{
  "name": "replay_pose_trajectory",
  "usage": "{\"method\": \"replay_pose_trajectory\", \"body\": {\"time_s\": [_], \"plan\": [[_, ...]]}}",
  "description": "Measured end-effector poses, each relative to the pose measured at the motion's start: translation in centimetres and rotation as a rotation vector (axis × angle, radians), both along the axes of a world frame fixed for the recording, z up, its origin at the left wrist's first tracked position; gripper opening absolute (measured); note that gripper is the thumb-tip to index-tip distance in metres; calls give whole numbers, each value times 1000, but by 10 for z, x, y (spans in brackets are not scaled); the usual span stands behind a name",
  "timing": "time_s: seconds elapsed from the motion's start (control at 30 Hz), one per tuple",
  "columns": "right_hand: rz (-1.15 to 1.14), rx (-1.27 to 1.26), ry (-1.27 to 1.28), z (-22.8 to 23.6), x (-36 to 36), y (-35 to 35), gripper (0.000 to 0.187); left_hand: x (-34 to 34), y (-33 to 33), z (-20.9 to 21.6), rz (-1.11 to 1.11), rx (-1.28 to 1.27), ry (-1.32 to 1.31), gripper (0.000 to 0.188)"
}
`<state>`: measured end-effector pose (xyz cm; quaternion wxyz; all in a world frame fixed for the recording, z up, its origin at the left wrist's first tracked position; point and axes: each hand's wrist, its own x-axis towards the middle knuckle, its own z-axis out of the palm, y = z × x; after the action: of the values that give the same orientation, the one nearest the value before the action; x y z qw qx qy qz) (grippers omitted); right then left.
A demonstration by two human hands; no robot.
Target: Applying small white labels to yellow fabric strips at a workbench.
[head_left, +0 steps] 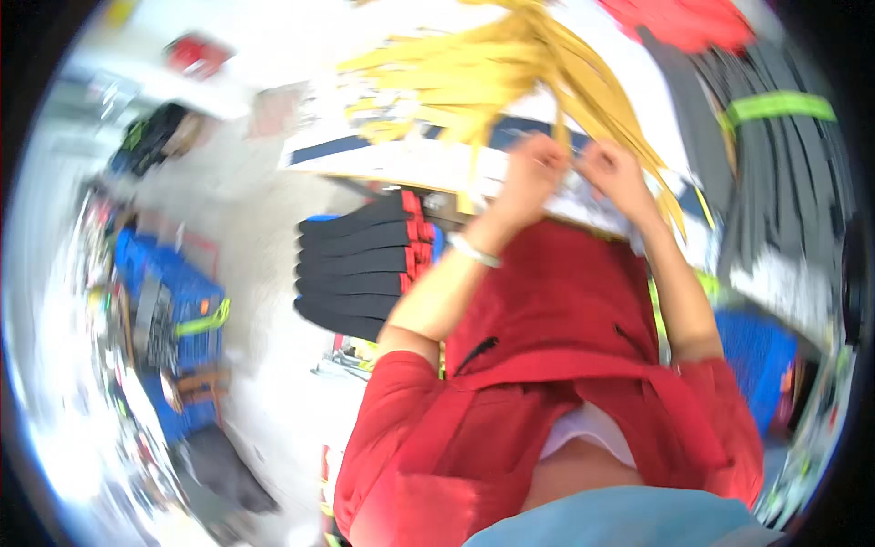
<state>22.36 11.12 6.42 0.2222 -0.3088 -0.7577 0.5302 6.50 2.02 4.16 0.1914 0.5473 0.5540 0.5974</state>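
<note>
My left hand (536,175) and my right hand (616,175) are close together over the near edge of a white table (365,162). Both have curled, pinching fingers. A narrow yellow fabric strip (561,109) runs down to the fingers of my left hand, which closes on its end. Whatever sits in my right fingertips is too blurred to make out. Beyond my hands, a large bunch of yellow strips (447,77) fans out across the table, and a few of them hang over its near edge.
Dark grey strips (775,191) tied with a lime band (782,107) lie on the right, near red fabric (679,23). Black fabric pieces (351,264) with red ends are stacked left of my left forearm. Blue crates (178,292) stand on the floor at left.
</note>
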Motion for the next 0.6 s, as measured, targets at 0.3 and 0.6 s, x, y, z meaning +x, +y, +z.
{"method": "replay_pose_trajectory", "body": {"time_s": [0.3, 0.6], "plan": [[10, 393, 241, -1, -8, -40, 4, -22, -44, 31, -345, -204, -430, 20], [-55, -123, 257, 0, -20, -31, 29, -40, -38, 28, -35, -130, 186, 9]]}}
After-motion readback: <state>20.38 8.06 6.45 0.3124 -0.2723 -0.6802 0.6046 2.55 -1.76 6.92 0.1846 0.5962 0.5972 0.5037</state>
